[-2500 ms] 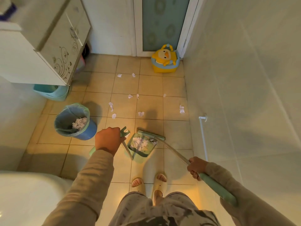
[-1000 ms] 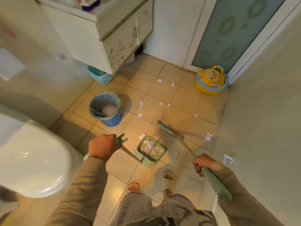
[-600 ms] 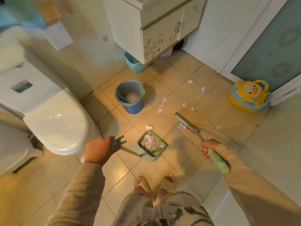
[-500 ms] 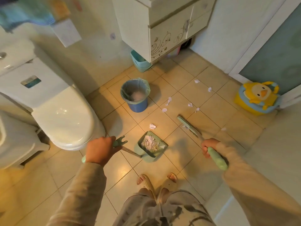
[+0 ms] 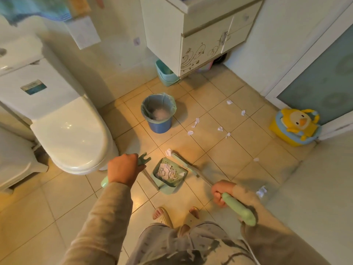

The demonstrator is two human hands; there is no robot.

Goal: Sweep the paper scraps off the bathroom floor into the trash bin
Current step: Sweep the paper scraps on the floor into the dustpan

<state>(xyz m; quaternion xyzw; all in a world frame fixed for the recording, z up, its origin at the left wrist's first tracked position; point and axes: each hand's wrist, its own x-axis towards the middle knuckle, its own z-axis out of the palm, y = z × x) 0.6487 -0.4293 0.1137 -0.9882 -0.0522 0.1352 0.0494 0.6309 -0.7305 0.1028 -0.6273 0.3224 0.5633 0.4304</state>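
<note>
My left hand (image 5: 123,170) grips the handle of a green dustpan (image 5: 168,174), which rests on the tiled floor holding white paper scraps. My right hand (image 5: 221,193) is closed around the green handle of a broom (image 5: 183,163); its head lies just beyond the dustpan's mouth, touching one scrap (image 5: 168,152). Several more paper scraps (image 5: 195,123) lie scattered on the tiles further out. A blue trash bin (image 5: 159,114) with a green liner stands past the dustpan, with paper inside it.
A white toilet (image 5: 68,134) stands at the left. A vanity cabinet (image 5: 198,39) hangs at the back with a teal basin (image 5: 166,77) beneath. A yellow duck potty (image 5: 297,127) sits by the glass door at right. My slippered feet (image 5: 162,215) stand just behind the dustpan.
My view has turned left, bringing the toilet into sight. The broom head has swept closer to the dustpan's mouth. Both hands keep their grips.
</note>
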